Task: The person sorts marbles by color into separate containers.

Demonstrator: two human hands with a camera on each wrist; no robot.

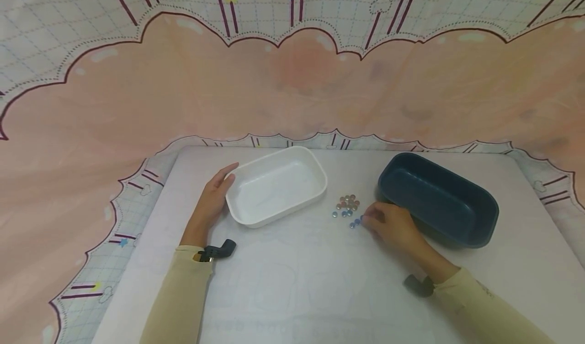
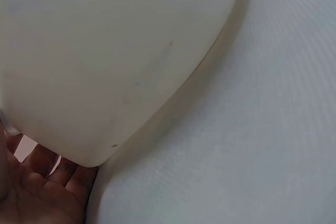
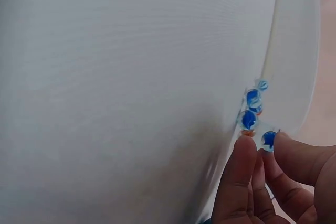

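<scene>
My right hand (image 1: 388, 224) pinches a blue-swirled glass marble (image 3: 269, 140) between thumb and fingertips, beside a cluster of marbles. Several blue ones (image 3: 249, 119) lie just past my fingertips; in the head view brownish-orange marbles (image 1: 348, 201) are grouped behind them. My left hand (image 1: 212, 196) rests against the left end of the white rectangular dish (image 1: 276, 214), thumb at its rim. From the left wrist, its extended fingers (image 2: 39, 158) show beside the lower corner of the dish. No marbles show inside the dish.
A dark blue rectangular dish (image 1: 439, 199) stands at the right, just behind my right hand. Both dishes and the marbles are on a white tabletop (image 1: 292, 283). A patterned peach cloth (image 1: 292, 90) hangs behind the table's far edge.
</scene>
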